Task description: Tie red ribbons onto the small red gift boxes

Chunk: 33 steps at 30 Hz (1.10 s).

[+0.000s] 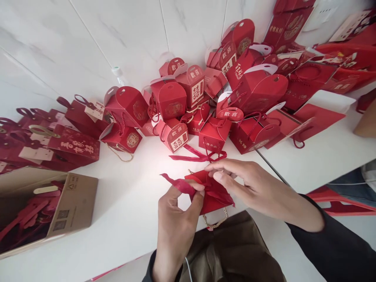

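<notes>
A small red gift box (216, 201) with a twisted gold cord handle (217, 220) lies at the table's front edge. A dark red ribbon (178, 183) runs over its top, and one end sticks out to the left. My left hand (183, 213) is closed, pinching this ribbon between thumb and forefinger at the box's left side. Over the box's upper right, my right hand (249, 184) reaches in with its forefinger stretched out and thumb slightly apart. Its fingertips are by the box's far edge; whether they touch the ribbon is hard to see. Another ribbon (194, 155) lies just beyond.
Several red gift boxes (172, 98) with cord handles are piled along the wall. Red bags (78, 145) stand at the left. A cardboard box (84, 201) at the front left holds red strips. A red stool (340, 201) and part of another person (351, 182) show at the right.
</notes>
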Motion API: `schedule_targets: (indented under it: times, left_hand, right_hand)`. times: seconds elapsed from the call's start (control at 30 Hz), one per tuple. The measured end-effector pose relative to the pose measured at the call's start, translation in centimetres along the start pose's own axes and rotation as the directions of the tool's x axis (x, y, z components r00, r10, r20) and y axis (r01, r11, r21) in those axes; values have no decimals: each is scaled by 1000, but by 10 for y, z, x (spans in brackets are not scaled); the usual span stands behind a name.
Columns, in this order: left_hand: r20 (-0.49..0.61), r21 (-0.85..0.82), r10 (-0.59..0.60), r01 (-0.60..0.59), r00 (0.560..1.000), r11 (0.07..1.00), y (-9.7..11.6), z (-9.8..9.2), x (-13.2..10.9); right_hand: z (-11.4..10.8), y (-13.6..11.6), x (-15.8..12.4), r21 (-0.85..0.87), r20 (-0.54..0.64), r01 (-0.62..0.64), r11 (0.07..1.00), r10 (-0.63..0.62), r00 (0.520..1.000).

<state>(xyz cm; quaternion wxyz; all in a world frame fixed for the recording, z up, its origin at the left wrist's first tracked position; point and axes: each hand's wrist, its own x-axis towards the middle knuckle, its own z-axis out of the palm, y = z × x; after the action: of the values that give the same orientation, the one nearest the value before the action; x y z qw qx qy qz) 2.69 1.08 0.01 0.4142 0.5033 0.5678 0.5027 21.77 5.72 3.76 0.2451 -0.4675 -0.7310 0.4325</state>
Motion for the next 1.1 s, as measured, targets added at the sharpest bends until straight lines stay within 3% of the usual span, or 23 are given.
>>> schedule_targets:
  times: [0.07, 0.13, 0.23, 0.53, 0.77, 0.97, 1.1]
  left_hand:
    - [-79, 175, 198, -182, 977, 968, -8, 5, 0]
    - [-91, 338, 394, -344, 915, 876, -15, 11, 1]
    - [-89, 450, 531, -441, 843, 777, -22, 16, 2]
    - [-137, 513, 531, -398, 836, 760, -28, 11, 0]
    - [-90, 512, 526, -413, 846, 753, -31, 13, -3]
    - [-75, 585, 565, -423, 821, 692, -36, 10, -1]
    - [-45, 598, 557, -424, 830, 680, -41, 8, 1]
  right_hand:
    - [5, 4, 6, 22, 19, 19, 1000, -19, 1000]
    - [11, 7, 12, 45, 80, 22, 999, -26, 996]
    - [15, 10, 16, 84, 141, -7, 996, -5, 990]
    - [9, 12, 15, 305, 110, -85, 948, 54, 993]
    - [8, 9, 23, 93, 158, -37, 995, 21, 987]
    - [4, 8, 25, 254, 208, -134, 958, 81, 975]
    - [3, 9, 29, 361, 236, -203, 910, 122, 964]
